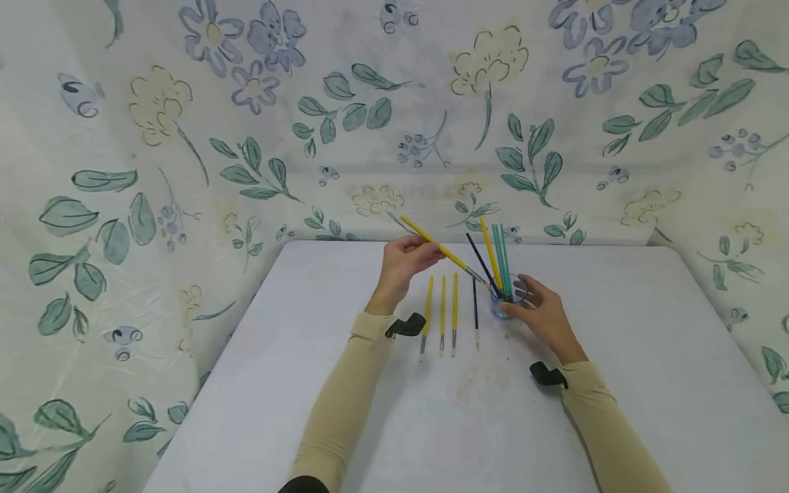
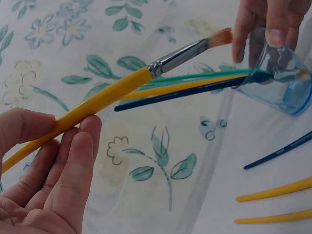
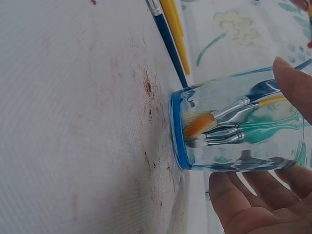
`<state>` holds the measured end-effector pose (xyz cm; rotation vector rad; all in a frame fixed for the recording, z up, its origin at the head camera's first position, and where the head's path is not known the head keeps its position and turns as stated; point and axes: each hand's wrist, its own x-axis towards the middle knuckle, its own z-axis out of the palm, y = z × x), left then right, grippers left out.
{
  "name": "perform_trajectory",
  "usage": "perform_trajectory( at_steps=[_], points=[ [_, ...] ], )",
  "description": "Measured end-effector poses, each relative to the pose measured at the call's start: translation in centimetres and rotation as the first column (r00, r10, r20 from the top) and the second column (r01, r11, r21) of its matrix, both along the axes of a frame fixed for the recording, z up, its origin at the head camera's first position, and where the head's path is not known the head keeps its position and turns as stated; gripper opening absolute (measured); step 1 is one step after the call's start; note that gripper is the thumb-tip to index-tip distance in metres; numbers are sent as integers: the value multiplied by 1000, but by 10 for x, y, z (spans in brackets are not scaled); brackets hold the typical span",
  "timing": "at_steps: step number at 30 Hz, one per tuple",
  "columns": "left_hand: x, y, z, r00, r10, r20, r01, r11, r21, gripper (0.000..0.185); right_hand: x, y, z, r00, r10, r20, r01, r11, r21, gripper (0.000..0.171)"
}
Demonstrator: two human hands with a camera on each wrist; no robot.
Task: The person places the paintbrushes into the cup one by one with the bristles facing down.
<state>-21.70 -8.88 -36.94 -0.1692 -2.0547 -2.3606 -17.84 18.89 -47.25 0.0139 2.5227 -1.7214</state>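
We start at our left hand (image 1: pixel 403 259), where thumb and curled fingers (image 2: pixel 73 161) pinch the handle of a yellow paintbrush (image 2: pixel 105 99); its metal ferrule and orange bristles point away from the fingertips toward the glass (image 3: pixel 234 129), the tip just short of the rim. Our right hand (image 1: pixel 541 313) wraps that small clear glass with the blue base, thumb on one side and fingers (image 3: pixel 253 204) on the other, steadying it on the table (image 1: pixel 616 383). Inside the glass, between our right fingers, several brushes (image 1: pixel 498 260) stand bristles down: teal, yellow and dark blue handles lean out above the rim. Just beside the left wrist, between our two hands, three yellow brushes (image 1: pixel 442 313) and one dark blue brush (image 1: pixel 475 311) lie in a neat row on the tabletop, apart from both hands. Further out from the fingers, the table is white with a fine woven texture, and reddish-brown specks (image 3: pixel 148 90) stain it right next to the base of the glass. Beyond the table edge, a pale floral cloth (image 1: pixel 185 137) with blue and cream flowers and green leaves hangs behind and to either side of us, closing in the space.
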Motion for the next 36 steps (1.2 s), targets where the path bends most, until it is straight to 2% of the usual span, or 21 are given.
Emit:
perform_trajectory(
  at_steps=[6,12,19,30,36],
  points=[
    [-2,13,3,999,-25,-23,25,1000,-8,25,0,0,3,1000,10,17,-10,1000,3,95],
    [-4,26,-4,998,-29,-49,27,999,-41,21,0,0,3,1000,19,-17,-19,1000,-11,95],
    [-7,36,-10,997,-42,-59,38,997,-65,20,0,1,0,1000,15,-3,-15,1000,-15,96],
    [-6,52,-16,997,-44,-60,30,978,-208,17,-1,2,-2,999,12,-39,-13,999,-30,92],
    [-3,60,-21,994,-68,-81,44,962,-269,17,-1,1,-1,1000,8,-21,-8,1000,-29,94]
  ],
)
